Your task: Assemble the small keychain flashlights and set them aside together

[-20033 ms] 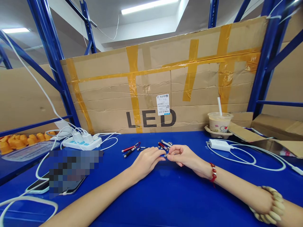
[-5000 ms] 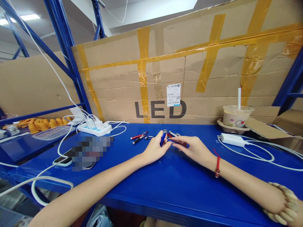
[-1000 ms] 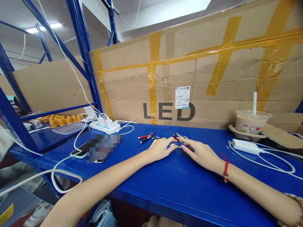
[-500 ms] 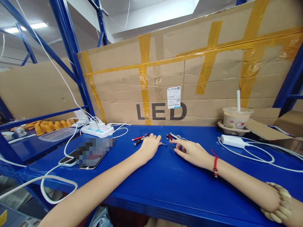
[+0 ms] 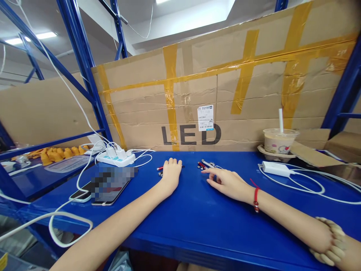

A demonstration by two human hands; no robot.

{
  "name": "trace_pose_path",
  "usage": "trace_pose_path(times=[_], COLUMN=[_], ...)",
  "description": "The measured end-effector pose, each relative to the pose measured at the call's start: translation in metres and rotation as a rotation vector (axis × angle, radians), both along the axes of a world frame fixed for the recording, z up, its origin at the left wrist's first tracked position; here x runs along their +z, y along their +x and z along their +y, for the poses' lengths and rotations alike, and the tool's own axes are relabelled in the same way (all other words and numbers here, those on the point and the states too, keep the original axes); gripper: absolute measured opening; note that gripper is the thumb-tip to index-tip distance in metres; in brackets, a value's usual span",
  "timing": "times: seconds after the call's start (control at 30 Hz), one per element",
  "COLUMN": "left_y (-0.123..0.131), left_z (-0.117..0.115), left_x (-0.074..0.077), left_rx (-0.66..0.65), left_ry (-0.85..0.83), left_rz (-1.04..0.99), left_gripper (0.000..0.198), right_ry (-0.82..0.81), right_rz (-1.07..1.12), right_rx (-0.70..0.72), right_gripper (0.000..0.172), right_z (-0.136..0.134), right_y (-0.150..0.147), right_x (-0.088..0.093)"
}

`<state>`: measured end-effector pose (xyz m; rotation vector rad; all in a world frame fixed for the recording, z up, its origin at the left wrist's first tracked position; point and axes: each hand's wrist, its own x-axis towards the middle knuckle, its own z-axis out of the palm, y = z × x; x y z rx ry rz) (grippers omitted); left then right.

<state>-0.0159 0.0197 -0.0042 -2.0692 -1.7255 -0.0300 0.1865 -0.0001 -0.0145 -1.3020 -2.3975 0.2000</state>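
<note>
My left hand [image 5: 171,174] lies flat on the blue table [image 5: 203,222], fingers stretched forward over a red and a black pen-shaped keychain light [image 5: 160,169], mostly covering them. My right hand [image 5: 225,180] rests palm down to the right, forefinger pointing left, holding nothing. Just beyond its fingertip lies a small pile of red and silver keychain lights [image 5: 205,165]. A red cord bracelet sits on my right wrist.
A taped cardboard sheet marked LED [image 5: 197,109] stands behind the table. A white power strip [image 5: 115,159] with cables and two phones [image 5: 93,192] lie at left. A drink cup [image 5: 279,141] and white adapter [image 5: 275,168] sit at right. Blue rack posts flank the table.
My left hand has slid left onto the red and black lights. The blue piece held five seconds ago is out of both hands. My right hand has stayed nearly still.
</note>
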Motion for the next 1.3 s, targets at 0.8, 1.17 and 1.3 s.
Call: trace_pose_path(times=[0.8, 1.17, 1.3], left_y=[0.010, 0.009, 0.008], left_z=[-0.003, -0.006, -0.006], left_x=[-0.008, -0.006, -0.005], left_rx=[-0.556, -0.533, -0.530], left_ry=[0.016, -0.002, -0.005], left_rz=[-0.450, -0.445, -0.427], left_gripper=[0.016, 0.017, 0.018], right_ry=[-0.024, -0.043, -0.024], right_rz=[-0.009, -0.001, 0.015], right_rx=[0.003, 0.012, 0.003], right_gripper=[0.050, 0.058, 0.053], right_z=[0.003, 0.003, 0.003], right_y=[0.007, 0.007, 0.005], right_x=[0.003, -0.002, -0.001])
